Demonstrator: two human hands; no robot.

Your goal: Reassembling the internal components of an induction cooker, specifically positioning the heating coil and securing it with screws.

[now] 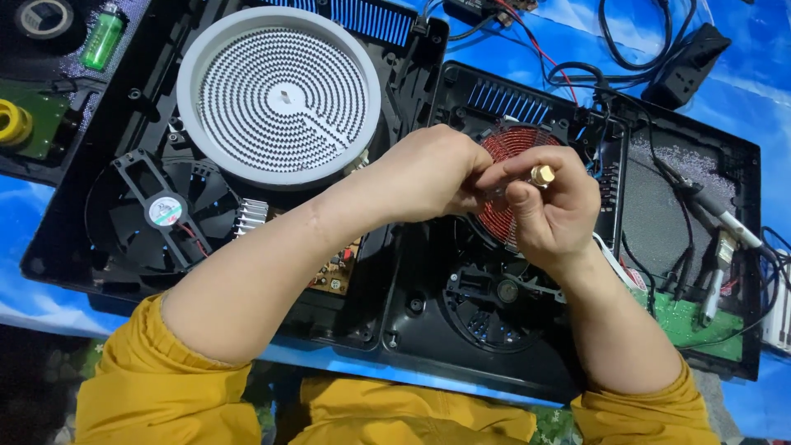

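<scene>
So the thing being worked on is a small brass-coloured cylindrical part (542, 175) — it sits pinched between the thumb and forefinger of the right hand (550, 210), held up in the air right over the copper induction coil (512, 145). The left hand (427, 175) is curled in against the right one, fingertips meeting at the same spot; its fingers are bunched together, but I honestly can't tell whether it's gripping the part or something thinner next to it, since the knuckles hide that.

Below the hands is the opened black cooker housing (428, 321), with a black fan (499, 298) just under the coil and a green circuit board (690, 323) off to the right. A soldering iron (725, 221) lies on the right side of that housing, near a tangle of black wires.

To the left sits a second open cooker unit with a round white radiant heating element (278, 97) and its own cooling fan (165, 213) — plus a small finned heatsink (252, 216) beside it.

Top-left corner: a green lighter (103, 36), a roll of tape (44, 18). Everything rests on a blue cloth (741, 74). Sleeves are mustard yellow (156, 387).
</scene>
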